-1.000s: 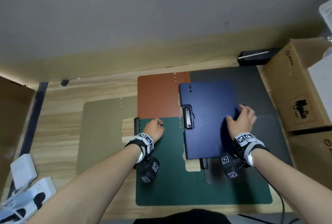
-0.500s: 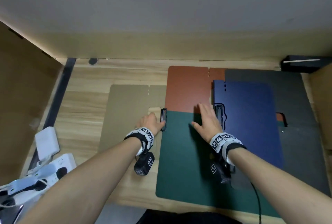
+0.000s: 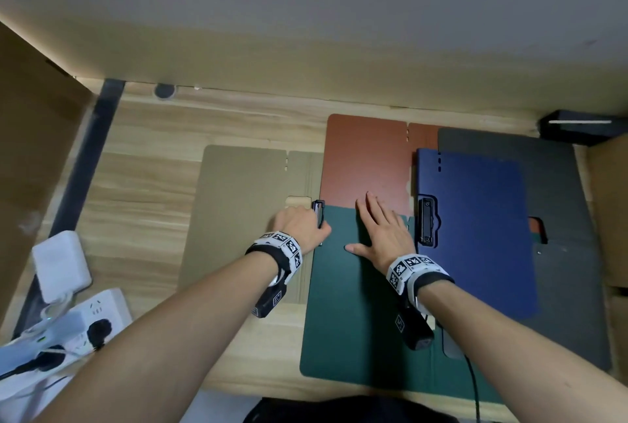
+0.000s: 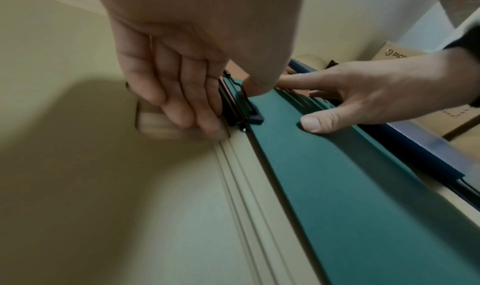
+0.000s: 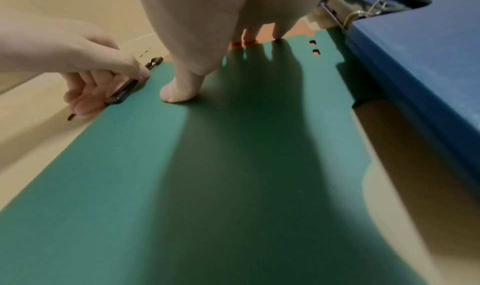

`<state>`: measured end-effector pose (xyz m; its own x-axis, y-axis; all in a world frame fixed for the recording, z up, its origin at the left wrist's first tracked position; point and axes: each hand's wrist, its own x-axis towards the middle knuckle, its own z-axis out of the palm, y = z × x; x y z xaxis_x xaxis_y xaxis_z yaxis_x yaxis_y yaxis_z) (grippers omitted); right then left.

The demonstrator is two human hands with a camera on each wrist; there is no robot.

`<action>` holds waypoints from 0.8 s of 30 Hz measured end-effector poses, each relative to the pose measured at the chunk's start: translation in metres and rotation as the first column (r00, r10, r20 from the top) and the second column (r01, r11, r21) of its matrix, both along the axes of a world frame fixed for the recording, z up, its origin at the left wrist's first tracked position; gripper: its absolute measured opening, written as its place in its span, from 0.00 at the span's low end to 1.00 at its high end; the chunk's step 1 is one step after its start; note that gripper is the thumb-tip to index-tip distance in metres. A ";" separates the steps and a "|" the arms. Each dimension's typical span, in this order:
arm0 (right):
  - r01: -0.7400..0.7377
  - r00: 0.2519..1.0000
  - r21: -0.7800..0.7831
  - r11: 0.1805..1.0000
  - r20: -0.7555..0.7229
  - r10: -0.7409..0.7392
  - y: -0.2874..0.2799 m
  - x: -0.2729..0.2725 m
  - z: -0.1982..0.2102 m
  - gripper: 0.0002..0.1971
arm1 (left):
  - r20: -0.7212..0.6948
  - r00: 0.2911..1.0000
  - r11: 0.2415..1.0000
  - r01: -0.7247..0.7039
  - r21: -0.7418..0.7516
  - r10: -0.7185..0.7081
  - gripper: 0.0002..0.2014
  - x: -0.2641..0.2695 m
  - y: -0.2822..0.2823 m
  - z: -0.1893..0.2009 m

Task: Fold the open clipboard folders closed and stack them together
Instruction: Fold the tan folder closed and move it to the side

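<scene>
Several clipboard folders lie overlapped on the wooden table. The green folder [image 3: 356, 320] lies front centre, partly over a red folder [image 3: 363, 164] and a tan open folder [image 3: 244, 212]. My left hand [image 3: 302, 225] pinches the black clip [image 3: 318, 215] at the green folder's left edge, thumb on top and fingers [image 4: 187, 104] curled beneath. My right hand [image 3: 380, 235] lies flat on the green cover [image 5: 233, 166], its thumb [image 5: 179, 92] pressing down. To its right the blue folder [image 3: 475, 235] lies closed on a dark grey open folder [image 3: 557, 269].
A white power strip [image 3: 78, 324] and an adapter [image 3: 61, 266] with cables sit at the front left. Cardboard boxes [image 3: 611, 202] stand at the right, a black box [image 3: 584, 127] at the back right, and a cardboard sheet [image 3: 34, 151] at the left. A wall backs the table.
My right hand has left the blue folder and moved left onto the green cover. My left hand has shifted to the clip at the green folder's left edge.
</scene>
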<state>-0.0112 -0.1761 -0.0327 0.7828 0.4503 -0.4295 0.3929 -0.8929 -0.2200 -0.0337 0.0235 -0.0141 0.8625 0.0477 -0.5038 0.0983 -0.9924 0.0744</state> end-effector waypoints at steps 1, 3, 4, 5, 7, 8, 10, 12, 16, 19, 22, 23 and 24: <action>0.003 1.000 -0.006 1.000 0.008 -0.003 0.001 0.000 0.000 0.52 | 0.003 1.000 1.000 0.015 0.005 -0.015 0.22 0.001 0.000 0.001; 0.008 1.000 -0.018 1.000 0.016 -0.008 0.002 -0.001 0.001 0.53 | 0.012 0.999 0.999 0.041 0.009 -0.041 0.20 0.003 0.002 0.003; 0.009 1.000 -0.025 1.000 0.016 -0.009 0.003 -0.002 0.001 0.53 | 0.017 0.998 0.998 0.058 0.010 -0.058 0.18 0.003 0.003 0.004; 0.010 1.000 -0.033 0.999 0.015 -0.009 0.004 -0.002 0.002 0.53 | 0.021 0.997 0.997 0.077 0.014 -0.077 0.18 0.003 0.004 0.004; 0.016 1.000 -0.049 0.999 0.013 -0.015 0.005 -0.002 0.002 0.53 | 0.019 0.995 0.995 0.093 0.019 -0.094 0.17 0.001 0.009 0.005; 0.019 1.000 -0.056 0.998 0.013 -0.018 0.005 -0.002 0.002 0.53 | 0.014 0.996 0.996 0.087 0.018 -0.088 0.16 -0.001 0.013 0.005; 0.026 1.000 -0.056 0.998 0.010 -0.026 0.007 -0.002 0.003 0.53 | 0.007 0.998 0.997 0.070 0.017 -0.070 0.16 -0.004 0.023 0.004; 0.028 1.000 -0.060 0.998 0.005 -0.028 0.007 -0.002 0.003 0.53 | 0.003 0.998 0.998 0.058 0.031 -0.059 0.17 -0.007 0.034 0.003; 0.025 1.000 -0.085 0.996 0.008 -0.024 0.008 -0.002 0.003 0.54 | 0.020 0.999 0.997 0.046 0.066 -0.047 0.20 -0.014 0.053 0.002; 0.023 1.000 -0.109 0.994 0.001 -0.023 0.010 -0.002 0.003 0.54 | 0.022 0.999 0.998 0.025 0.049 -0.026 0.21 -0.018 0.063 0.004; 0.018 1.000 -0.140 0.990 -0.009 -0.020 0.015 -0.001 0.007 0.54 | 0.030 0.999 0.999 -0.043 -0.022 0.044 0.26 -0.026 0.078 0.010; 0.020 1.000 -0.148 0.989 -0.010 -0.022 0.017 -0.002 0.010 0.54 | 0.036 0.996 0.996 -0.074 -0.049 0.076 0.26 -0.030 0.085 0.014; 0.023 1.000 -0.155 0.988 -0.014 -0.025 0.019 -0.002 0.012 0.54 | 0.048 0.993 0.992 -0.108 -0.067 0.111 0.25 -0.035 0.094 0.017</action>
<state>-0.0131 -0.1574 -0.0204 0.7850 0.3589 -0.5050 0.3687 -0.9257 -0.0847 -0.0684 0.1171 0.0029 0.8788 0.1123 -0.4638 0.2007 -0.9687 0.1457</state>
